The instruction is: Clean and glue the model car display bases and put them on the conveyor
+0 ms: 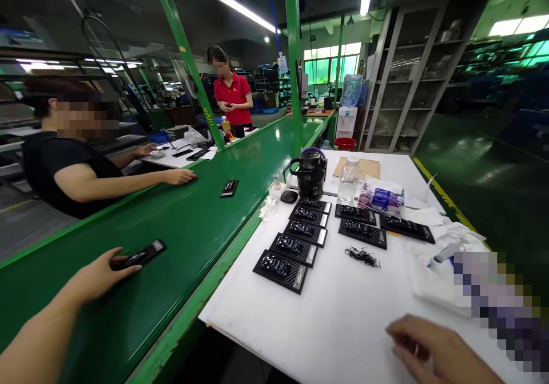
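Ceiling tube lights [244,9] bright overhead; glare on green belt [257,161] (sheen strongest far end); edges bowed, background dim, soft.

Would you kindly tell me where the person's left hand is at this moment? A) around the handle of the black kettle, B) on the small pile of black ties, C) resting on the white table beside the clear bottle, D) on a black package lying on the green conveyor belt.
D: the left hand lies on a black package on the green conveyor belt, while the right hand is over the white table.
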Tool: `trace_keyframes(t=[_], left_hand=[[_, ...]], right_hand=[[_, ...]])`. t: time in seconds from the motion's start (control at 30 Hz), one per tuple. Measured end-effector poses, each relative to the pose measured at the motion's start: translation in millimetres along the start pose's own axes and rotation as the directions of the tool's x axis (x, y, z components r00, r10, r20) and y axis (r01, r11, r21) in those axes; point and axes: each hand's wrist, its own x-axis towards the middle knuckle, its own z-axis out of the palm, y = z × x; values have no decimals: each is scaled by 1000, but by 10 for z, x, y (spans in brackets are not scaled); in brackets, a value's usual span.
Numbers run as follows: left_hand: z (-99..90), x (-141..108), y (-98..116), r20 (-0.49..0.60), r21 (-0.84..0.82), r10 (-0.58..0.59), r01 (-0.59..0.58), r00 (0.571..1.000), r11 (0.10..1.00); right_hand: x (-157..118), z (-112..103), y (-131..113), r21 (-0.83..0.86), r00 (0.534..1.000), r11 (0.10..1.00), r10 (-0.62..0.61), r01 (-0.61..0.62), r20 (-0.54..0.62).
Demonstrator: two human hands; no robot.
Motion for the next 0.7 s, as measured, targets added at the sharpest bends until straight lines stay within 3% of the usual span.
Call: trace_keyframes(t=[0.1,0.17,0.23,0.3,0.33,0.43,0.5,0.53,0.6,0.7], left_hand=[[49,112,391,-94,11,121,-120,988,993],[51,91,896,-134,-23,279,-284,951,958],[46,-46,1533,-109,-83,445,-454,889,887],[81,-278,2232,-49,-133,627,-627,778,768],[126,-410,2585,-3,-159,717,-708,697,688],[393,-774,3594,98,-224,915,-887,391,403],[642,-940,4174,153,-246,965,-937,214,247],[769,-996,4423,180,-248,972,-949,152,194],[996,-1060,4828,230,-244,970,-961,72,129],[1212,-1072,5186,300,-240,954,-967,13,88]], right_hand=[[409,-360,-66,-191,990,974,102,-119,-98],[643,-465,-76,-249,972,949,155,-196,-175],[790,-461,-62,-248,959,941,178,-232,-221],[850,-388,-41,-234,952,942,182,-241,-246],[857,-343,-32,-230,950,943,180,-240,-255],[845,-242,-13,-229,947,946,164,-230,-276],[843,-223,0,-235,949,948,147,-216,-279],[847,-226,9,-241,952,949,135,-204,-276],[861,-240,26,-258,959,950,105,-175,-264],[876,-257,36,-283,968,949,70,-139,-239]])
